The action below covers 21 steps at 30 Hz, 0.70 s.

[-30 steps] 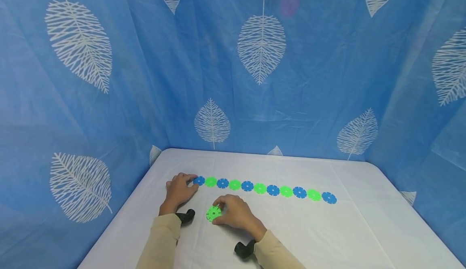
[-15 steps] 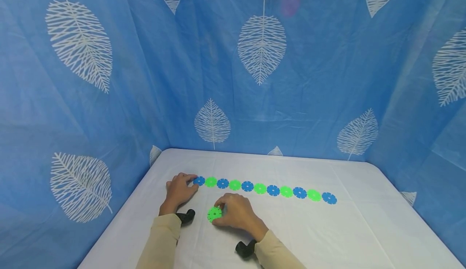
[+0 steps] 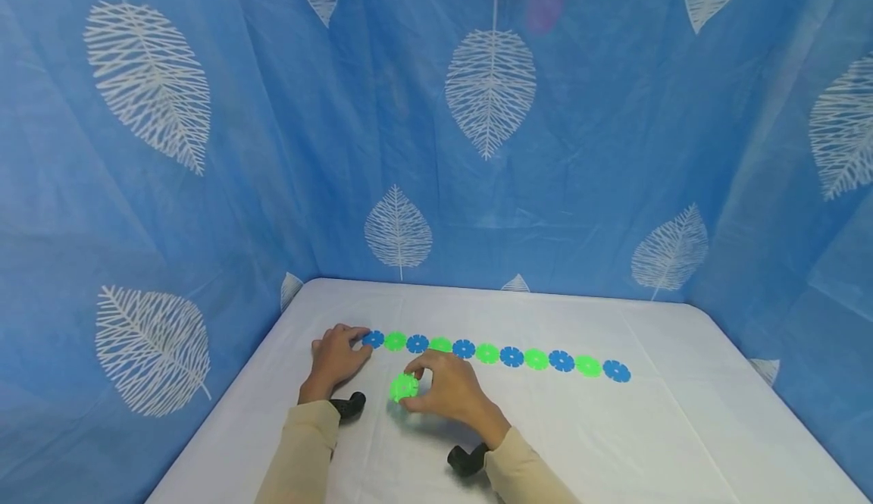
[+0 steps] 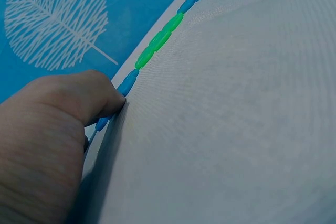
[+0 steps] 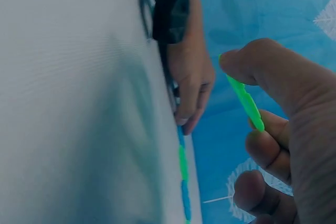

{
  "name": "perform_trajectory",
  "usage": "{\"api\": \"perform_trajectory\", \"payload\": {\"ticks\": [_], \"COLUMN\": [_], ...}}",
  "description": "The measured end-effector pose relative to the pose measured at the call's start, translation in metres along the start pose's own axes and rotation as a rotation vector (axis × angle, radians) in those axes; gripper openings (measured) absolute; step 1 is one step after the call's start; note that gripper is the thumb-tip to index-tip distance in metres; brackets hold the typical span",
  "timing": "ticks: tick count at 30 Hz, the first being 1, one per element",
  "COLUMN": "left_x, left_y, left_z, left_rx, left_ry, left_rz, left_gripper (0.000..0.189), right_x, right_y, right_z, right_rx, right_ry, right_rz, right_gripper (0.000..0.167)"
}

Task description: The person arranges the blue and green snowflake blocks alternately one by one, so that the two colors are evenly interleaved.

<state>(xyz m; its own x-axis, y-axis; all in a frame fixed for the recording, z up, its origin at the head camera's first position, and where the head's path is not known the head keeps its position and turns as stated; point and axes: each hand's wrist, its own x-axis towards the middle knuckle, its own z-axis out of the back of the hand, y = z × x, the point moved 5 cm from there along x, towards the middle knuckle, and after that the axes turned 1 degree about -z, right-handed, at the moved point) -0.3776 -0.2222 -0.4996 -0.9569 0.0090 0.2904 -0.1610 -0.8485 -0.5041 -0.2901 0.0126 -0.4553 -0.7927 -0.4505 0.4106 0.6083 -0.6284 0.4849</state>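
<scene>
A row of flat notched plastic discs, alternating blue and green, lies on the white table. At its left end is a blue notched disc [image 3: 373, 339], gripped at its edges by the thumb and fingers of my left hand [image 3: 337, 356]. The left wrist view shows the thumb [image 4: 97, 95] against that blue edge; the other fingers are mostly hidden. My right hand [image 3: 450, 389] pinches a green notched disc [image 3: 404, 388] between thumb and fingers, in front of the row. In the right wrist view this green disc [image 5: 245, 100] is seen edge-on, held above the cloth.
The row runs right through a green disc [image 3: 487, 353] to a last blue disc [image 3: 617, 371]. White cloth covers the table [image 3: 614, 443]. A blue leaf-print curtain [image 3: 580, 148] stands behind and at the sides. Black wrist devices [image 3: 467, 460] sit at both cuffs.
My right hand has lifted slightly and moved away from me with the green notched disc, now overlapping part of the row in the head view. The left hand has stayed still.
</scene>
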Motion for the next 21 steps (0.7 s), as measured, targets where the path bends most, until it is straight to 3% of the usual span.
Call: {"api": "perform_trajectory", "payload": {"ticks": [9,21], "left_x": [0.002,-0.001], "left_y": [-0.001,-0.004], "left_z": [0.001,0.001], "left_rx": [-0.008,-0.011], "left_ry": [0.003,0.013], "left_rz": [0.001,-0.002], "left_gripper": [0.038,0.039], "right_x": [-0.006,-0.020], "right_y": [0.003,-0.003], "right_z": [0.028,0.080], "right_rx": [0.038,0.046], "right_ry": [-0.058,-0.227], "right_rz": [0.041,0.101], "right_gripper": [0.038,0.040]}}
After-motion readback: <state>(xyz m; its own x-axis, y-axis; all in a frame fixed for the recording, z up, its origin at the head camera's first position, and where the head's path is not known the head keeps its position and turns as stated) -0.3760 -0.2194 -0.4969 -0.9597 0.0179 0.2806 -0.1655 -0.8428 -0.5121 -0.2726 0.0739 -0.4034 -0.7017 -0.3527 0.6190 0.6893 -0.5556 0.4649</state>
